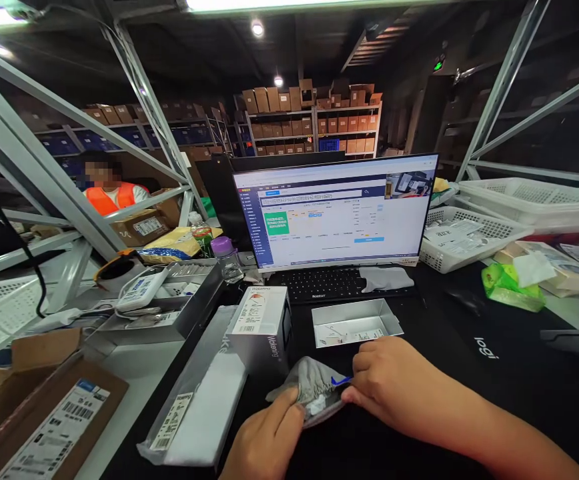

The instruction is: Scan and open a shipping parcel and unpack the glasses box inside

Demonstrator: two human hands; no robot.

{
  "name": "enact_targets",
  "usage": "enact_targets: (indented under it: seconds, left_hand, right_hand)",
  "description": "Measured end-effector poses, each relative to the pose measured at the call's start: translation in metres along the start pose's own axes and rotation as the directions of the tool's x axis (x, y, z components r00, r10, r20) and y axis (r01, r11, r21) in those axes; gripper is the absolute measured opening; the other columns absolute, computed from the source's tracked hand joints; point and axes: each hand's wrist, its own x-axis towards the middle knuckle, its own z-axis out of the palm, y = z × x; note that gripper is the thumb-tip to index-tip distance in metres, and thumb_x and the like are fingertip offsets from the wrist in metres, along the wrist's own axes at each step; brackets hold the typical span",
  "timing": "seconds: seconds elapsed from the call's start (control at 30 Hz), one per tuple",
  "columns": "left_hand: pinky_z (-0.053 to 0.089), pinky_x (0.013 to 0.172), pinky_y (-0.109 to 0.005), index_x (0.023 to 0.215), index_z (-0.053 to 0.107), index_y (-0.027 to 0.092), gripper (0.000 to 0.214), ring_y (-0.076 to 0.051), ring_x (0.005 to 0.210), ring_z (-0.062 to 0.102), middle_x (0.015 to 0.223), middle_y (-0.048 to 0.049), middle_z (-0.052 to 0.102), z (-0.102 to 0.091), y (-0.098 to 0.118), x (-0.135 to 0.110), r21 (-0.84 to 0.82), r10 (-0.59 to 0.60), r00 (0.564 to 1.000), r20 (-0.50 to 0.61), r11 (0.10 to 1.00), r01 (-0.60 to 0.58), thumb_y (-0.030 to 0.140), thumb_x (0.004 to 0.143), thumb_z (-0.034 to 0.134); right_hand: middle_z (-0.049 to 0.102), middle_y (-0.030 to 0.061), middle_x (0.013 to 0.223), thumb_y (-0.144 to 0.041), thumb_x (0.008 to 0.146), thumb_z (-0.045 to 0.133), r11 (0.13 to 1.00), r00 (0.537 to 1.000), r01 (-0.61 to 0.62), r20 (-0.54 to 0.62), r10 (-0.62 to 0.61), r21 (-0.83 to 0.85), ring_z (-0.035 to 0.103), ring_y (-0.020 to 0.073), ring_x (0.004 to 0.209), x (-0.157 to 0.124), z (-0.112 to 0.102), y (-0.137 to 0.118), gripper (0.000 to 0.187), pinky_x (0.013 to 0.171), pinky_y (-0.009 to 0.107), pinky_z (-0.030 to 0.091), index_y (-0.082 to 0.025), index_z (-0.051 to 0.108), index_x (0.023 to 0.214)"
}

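Note:
Both my hands grip a small grey drawstring pouch (pixel 309 385) on the black desk mat (pixel 469 360). My left hand (pixel 264 440) pinches its left side. My right hand (pixel 392 383) is closed on its mouth, where a blue cord and a bit of white show. Just behind the pouch stands a grey product box (pixel 262 327) with a barcode label, and an open grey box lid (pixel 354 321) with small papers inside lies to its right. A clear plastic bag (pixel 199 393) with a label lies to the left.
A monitor (pixel 337 210) and black keyboard (pixel 327 283) stand behind. White baskets (pixel 474 237) sit at right, a green bag (pixel 512 287) near them. Cardboard boxes (pixel 39 407) lie at left. A person in an orange vest (pixel 112 193) sits far left behind metal racking.

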Motion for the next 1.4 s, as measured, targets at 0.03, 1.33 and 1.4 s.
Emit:
enact_targets:
  seconds: [0.03,1.33,1.4]
  left_hand:
    - [0.057,0.066,-0.022,0.099,0.058,0.019,0.020,-0.015,0.076,0.072,0.101,-0.0097,0.074,-0.001,0.000,0.001,-0.046,-0.018,1.000,0.017,0.999,0.019,0.020,0.100,0.038]
    - [0.064,0.082,-0.038,0.131,0.049,0.023,0.059,-0.025,0.094,0.074,0.112,-0.0085,0.073,0.031,0.006,0.005,-0.223,-0.264,0.959,-0.100,0.946,0.237,0.031,0.078,0.071]
    - [0.064,0.077,-0.035,0.124,0.053,0.022,0.048,-0.023,0.088,0.074,0.106,-0.0066,0.073,0.027,0.007,0.006,-0.192,-0.300,0.940,-0.161,0.944,0.268,0.027,0.078,0.067]
  right_hand:
    - [0.066,0.0022,0.063,-0.033,0.098,0.058,0.999,1.000,-0.009,-0.025,0.008,-0.034,0.060,0.0151,0.059,0.000,0.001,-0.002,0.037,0.057,0.031,0.037,-0.018,0.069,0.066]
    - [0.073,0.0089,0.107,-0.027,0.091,0.071,0.739,0.768,0.469,-0.637,-0.071,0.483,0.070,0.0137,0.087,0.011,0.025,0.009,0.009,0.069,0.022,0.058,-0.023,0.079,0.093]
    - [0.073,0.0088,0.106,-0.026,0.091,0.071,0.788,0.762,0.462,-0.637,-0.119,0.406,0.068,0.0176,0.100,0.007,0.016,0.015,0.008,0.075,0.025,0.058,-0.023,0.078,0.093]
